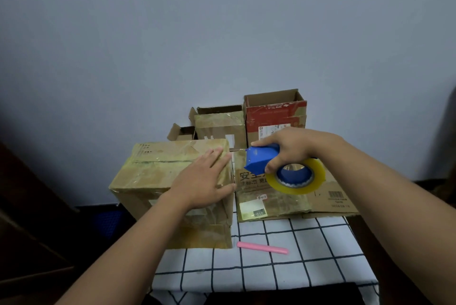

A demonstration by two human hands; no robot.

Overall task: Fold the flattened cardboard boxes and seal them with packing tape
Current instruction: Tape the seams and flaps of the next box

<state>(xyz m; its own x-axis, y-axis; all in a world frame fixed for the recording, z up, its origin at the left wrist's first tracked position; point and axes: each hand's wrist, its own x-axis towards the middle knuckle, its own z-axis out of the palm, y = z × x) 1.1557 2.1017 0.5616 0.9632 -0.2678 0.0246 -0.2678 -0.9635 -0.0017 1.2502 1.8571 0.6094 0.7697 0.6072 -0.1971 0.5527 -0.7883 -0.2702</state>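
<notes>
A folded brown cardboard box (150,176) with old tape on it stands at the table's left side. My left hand (204,178) lies flat on its top right part, fingers straight. My right hand (291,149) grips a blue tape dispenser (261,159) carrying a roll of clear yellowish tape (296,176), held in the air just right of the box's top edge. A flattened cardboard box (283,201) lies on the table under the dispenser.
Against the wall stand a red-printed open box (274,117), a taped brown open box (219,124) and a small open box (181,133). A pink stick (261,248) lies on the checked tablecloth (296,262). Dark furniture is at the left.
</notes>
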